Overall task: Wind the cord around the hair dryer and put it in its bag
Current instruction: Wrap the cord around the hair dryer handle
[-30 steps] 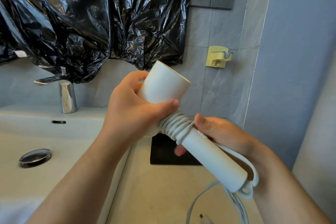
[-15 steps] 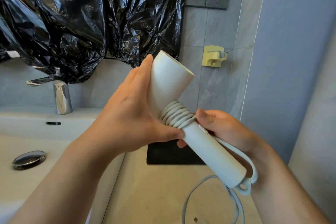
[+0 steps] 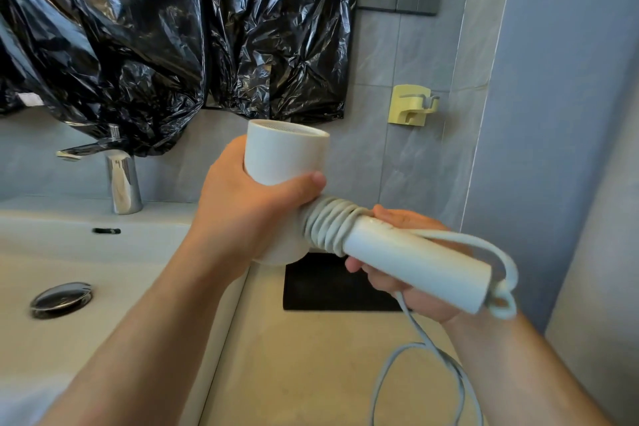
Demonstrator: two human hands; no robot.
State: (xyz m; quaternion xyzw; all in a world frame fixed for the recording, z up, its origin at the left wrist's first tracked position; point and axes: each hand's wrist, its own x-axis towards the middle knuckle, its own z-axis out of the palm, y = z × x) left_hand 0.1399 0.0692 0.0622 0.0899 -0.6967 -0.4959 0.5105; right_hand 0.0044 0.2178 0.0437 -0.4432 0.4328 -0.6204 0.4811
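Left hand [image 3: 242, 214] clamps the hair dryer [image 3: 287, 156] barrel above the counter [image 3: 294, 373], right hand [image 3: 411, 273] grips handle w/ cord [image 3: 332, 225] — keep coils tight, stacked, no overlaps imo.

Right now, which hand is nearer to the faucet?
Left. The left hand grips the hair dryer head, just right of the faucet. The right hand holds the handle farther right, over the counter.
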